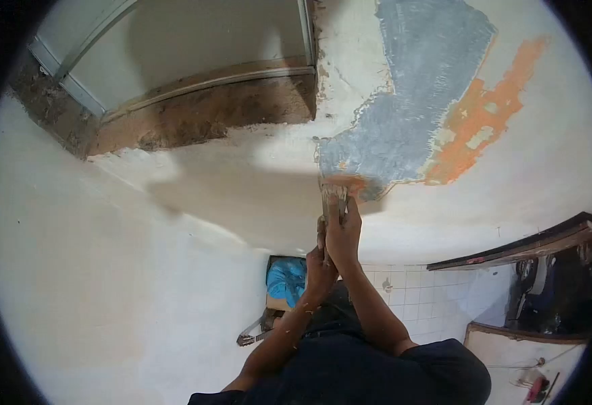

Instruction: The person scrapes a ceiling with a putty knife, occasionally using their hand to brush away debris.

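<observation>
Wore shirt (350,371); pinched tool (334,193) in right hand (344,233), nearer smear (356,182), lengthwise toward it; couldn't tell fingers of left hand (319,275).

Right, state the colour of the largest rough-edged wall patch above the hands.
The largest rough-edged wall patch is blue-grey, shown in the head view.

Both arms (378,314) fwd, R hand (343,233) ahead, L hand (320,273) curled just beside R wrist (350,266).
</observation>
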Demonstrator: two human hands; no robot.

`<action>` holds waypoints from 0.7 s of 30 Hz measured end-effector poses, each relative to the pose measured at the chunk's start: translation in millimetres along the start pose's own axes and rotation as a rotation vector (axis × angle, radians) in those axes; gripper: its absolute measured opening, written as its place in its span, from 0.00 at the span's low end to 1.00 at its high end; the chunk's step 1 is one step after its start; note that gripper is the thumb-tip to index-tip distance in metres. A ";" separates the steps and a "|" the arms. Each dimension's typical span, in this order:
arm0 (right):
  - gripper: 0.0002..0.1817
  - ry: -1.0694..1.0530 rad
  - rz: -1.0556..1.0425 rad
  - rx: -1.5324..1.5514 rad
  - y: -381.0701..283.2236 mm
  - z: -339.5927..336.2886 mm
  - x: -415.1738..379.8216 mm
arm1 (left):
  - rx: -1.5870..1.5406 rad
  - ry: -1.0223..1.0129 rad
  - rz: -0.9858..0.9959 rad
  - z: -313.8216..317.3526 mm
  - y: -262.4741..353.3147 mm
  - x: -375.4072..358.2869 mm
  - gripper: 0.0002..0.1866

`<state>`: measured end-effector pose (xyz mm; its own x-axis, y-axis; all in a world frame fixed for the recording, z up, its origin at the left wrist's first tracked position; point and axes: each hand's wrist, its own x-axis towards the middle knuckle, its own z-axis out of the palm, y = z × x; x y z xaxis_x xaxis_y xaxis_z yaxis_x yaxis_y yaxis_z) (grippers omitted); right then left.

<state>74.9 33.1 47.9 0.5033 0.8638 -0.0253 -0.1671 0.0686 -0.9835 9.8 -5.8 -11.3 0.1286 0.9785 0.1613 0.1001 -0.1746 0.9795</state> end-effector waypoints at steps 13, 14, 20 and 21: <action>0.10 -0.068 -0.136 -0.093 -21.3 5.6 11.0 | -0.243 -0.138 -0.201 -9.1 20.5 12.0 0.23; 0.10 -0.042 -0.197 -0.126 -18.0 6.2 12.3 | -0.265 -0.159 -0.227 -9.5 19.1 12.8 0.24; 0.10 -0.003 -0.126 -0.004 -4.7 14.6 18.9 | -0.046 -0.046 0.020 -7.9 3.4 28.0 0.20; 0.10 -0.003 -0.120 -0.003 -4.7 17.5 19.9 | -0.042 -0.047 0.014 -12.1 9.1 31.3 0.20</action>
<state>70.9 58.7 55.2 0.5173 0.8507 0.0929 -0.1036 0.1700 -0.9800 2.7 24.5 4.1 0.1756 0.9696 0.1705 0.0563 -0.1828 0.9815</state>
